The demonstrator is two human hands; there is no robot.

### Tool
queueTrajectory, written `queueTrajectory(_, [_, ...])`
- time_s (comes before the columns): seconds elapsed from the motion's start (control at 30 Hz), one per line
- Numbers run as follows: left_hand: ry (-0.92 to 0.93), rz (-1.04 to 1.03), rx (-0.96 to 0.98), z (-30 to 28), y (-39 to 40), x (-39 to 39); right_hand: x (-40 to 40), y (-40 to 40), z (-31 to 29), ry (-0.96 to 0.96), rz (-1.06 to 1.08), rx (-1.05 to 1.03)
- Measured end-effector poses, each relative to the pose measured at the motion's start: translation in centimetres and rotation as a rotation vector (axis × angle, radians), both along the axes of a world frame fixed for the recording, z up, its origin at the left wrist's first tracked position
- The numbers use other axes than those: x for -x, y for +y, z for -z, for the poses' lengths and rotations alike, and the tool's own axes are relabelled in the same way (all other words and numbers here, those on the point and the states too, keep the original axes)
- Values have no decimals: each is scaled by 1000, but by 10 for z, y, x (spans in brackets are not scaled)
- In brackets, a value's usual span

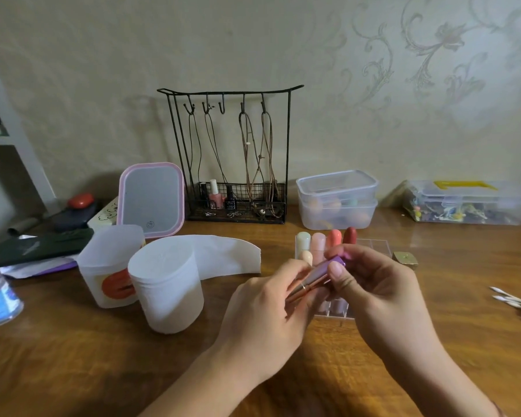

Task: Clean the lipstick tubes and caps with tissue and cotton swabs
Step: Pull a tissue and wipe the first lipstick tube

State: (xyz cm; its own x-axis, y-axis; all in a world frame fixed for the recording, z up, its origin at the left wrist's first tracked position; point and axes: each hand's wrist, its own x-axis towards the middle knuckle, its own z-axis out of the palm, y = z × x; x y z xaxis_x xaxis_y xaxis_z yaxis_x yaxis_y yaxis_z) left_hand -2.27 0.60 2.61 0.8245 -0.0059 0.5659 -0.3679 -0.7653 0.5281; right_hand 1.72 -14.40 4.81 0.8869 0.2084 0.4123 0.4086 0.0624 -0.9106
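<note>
Above the clear organiser [379, 246], you hold the purple lipstick [319, 273] tilted, left hand [265, 314] gripping its gold base and right hand [370, 281] pinching the cap, apparently to uncap it, tissue roll [166, 293] and cotton swabs [518, 305] within reach.

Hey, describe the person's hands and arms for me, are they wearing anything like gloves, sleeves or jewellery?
Both hands, the left hand and the right hand, are bare, with no gloves and no rings visible. The forearms are uncovered as far as the frame shows, no sleeves. Fingernails look short and unpainted. Something thin shows at the right wrist's edge, too cropped to identify.
</note>
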Motion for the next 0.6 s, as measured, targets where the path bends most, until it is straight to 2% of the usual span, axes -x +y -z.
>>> queueTrajectory(0.17, [14, -6, 60, 2, 3, -2, 1, 1, -3, 2, -16, -21])
queueTrajectory(0.3, [11, 3, 151, -1, 5, -1, -2, -8, -15, -54, 153, -198])
queueTrajectory(0.37, [40, 23, 252, -5, 7, 0, -2, -15, -22, -86, 213, -251])
queueTrajectory(0.43, [76, 51, 425, -8, 12, -3, -1, -17, -22, -40, 162, -269])
queueTrajectory(0.5, [108, 81, 624, -11, 19, -7, -3, -13, -14, 30, 97, -158])
queueTrajectory(0.6, [95, 95, 867, -14, 25, -12, -3, -4, 2, 10, 80, 212])
